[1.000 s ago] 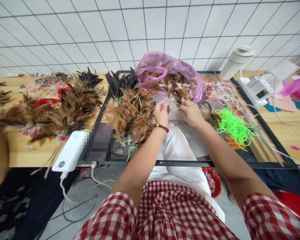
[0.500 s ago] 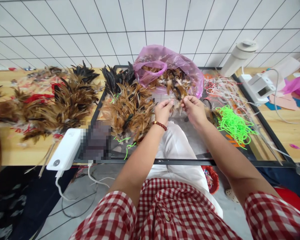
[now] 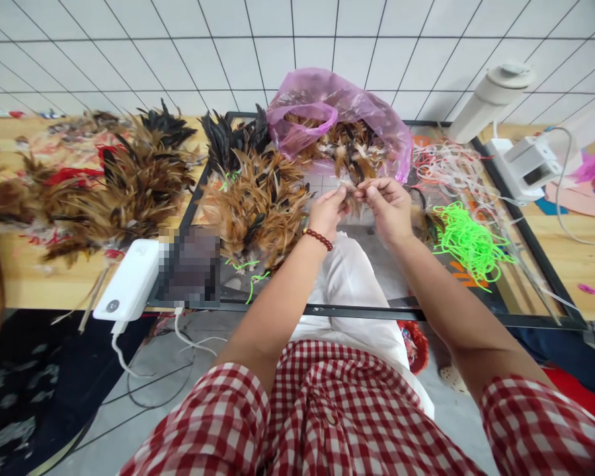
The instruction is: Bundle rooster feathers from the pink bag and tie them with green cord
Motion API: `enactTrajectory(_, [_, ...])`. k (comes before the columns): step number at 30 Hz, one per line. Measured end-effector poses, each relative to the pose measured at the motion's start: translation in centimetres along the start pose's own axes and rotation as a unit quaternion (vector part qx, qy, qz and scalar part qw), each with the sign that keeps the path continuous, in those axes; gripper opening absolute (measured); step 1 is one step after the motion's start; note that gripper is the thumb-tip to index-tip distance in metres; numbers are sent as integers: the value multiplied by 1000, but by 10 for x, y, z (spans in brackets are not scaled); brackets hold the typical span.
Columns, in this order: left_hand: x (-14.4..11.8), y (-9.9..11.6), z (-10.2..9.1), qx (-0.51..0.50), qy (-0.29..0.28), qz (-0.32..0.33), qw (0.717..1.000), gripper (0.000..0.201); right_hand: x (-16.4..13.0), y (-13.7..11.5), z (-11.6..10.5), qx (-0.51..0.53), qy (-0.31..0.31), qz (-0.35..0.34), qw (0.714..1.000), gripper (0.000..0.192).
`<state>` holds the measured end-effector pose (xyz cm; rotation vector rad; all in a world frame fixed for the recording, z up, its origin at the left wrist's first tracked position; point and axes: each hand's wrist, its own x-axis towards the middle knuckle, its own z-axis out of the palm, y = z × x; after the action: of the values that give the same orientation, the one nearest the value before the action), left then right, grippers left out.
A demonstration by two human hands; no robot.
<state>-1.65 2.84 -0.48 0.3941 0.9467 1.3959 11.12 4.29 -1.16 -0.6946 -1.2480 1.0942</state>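
"What lies nearest us?"
"Our checked shirt [image 3: 327,410], then a white power bank [image 3: 129,281] at the front edge of the tabletop [image 3: 27,291]."
"And past that?"
"We have a tangle of green cord [image 3: 471,241] on our right and a heap of brown feathers [image 3: 262,208] on our left."
"What are we holding?"
"Our left hand [image 3: 328,213] and right hand [image 3: 391,208] nearly meet between them, both pinching a small feather tuft [image 3: 356,200]."
"Farther off?"
"Just beyond, we see a pink bag [image 3: 347,92] with feathers inside, then the tiled wall [image 3: 228,56]."
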Motion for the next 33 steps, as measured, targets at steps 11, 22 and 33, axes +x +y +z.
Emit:
enactTrajectory(11, [-2,2,1,-18,-20,-20,999,18,-4,1,-1,-75,-60,-1,995,42])
enactTrajectory(22, [-2,1,1,-17,-10,-30,999,20,-4,2,-3,-119,-86,1,989,47])
enactTrajectory(33, [-11,-2,6,104,-74,-23,992,23,11,-4,-16,-141,-9,-19,990,44])
